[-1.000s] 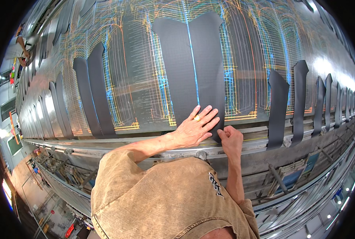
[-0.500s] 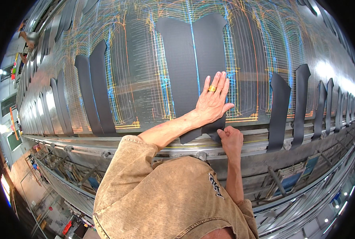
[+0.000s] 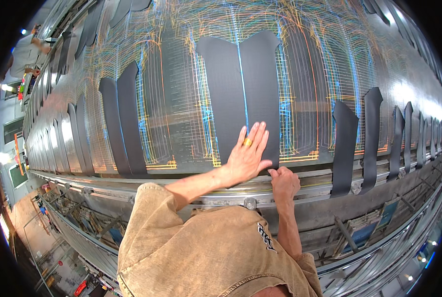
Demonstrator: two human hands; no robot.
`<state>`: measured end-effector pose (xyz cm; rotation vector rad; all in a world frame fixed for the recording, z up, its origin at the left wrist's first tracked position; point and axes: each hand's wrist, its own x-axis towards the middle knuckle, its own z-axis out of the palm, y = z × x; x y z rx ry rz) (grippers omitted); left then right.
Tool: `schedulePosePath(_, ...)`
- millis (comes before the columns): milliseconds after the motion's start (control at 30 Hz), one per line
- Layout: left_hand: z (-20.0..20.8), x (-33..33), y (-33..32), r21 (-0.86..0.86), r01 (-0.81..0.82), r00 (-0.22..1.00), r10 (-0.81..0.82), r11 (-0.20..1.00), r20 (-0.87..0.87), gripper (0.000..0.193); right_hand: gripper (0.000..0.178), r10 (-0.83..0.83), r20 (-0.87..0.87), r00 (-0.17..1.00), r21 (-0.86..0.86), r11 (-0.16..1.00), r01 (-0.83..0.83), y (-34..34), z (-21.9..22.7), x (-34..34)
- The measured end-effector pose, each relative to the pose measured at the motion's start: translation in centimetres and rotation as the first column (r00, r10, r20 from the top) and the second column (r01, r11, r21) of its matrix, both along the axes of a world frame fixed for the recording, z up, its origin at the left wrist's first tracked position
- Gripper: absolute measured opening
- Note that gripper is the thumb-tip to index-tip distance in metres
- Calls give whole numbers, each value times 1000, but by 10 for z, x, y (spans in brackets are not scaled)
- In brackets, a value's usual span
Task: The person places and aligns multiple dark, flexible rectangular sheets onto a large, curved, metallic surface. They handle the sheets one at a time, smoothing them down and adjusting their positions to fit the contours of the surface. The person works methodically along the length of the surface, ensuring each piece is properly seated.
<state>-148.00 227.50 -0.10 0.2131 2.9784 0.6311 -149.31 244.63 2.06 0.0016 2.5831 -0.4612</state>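
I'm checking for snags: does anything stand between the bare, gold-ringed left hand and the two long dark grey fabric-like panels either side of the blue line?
Nothing visible does. The left hand lies flat over the lower part of the dark grey panels; the right hand is beside it, at their lower right corner.

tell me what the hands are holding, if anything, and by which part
The right hand seems to pinch the right-hand middle dark sheet by its bottom corner, though the contact is partly hidden. The left hand lies flat, gripping nothing.
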Motion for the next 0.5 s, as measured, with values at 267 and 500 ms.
schedulePosePath(267,-24,-166,-107,-256,93,983,-129,962,-128,84,28,-11,-101,995,-18,1000,10,3,-4,9)
schedulePosePath(500,-32,-223,-174,-408,-27,979,-59,913,-197,77,24,-7,-134,991,-77,997,-4,6,-4,11)
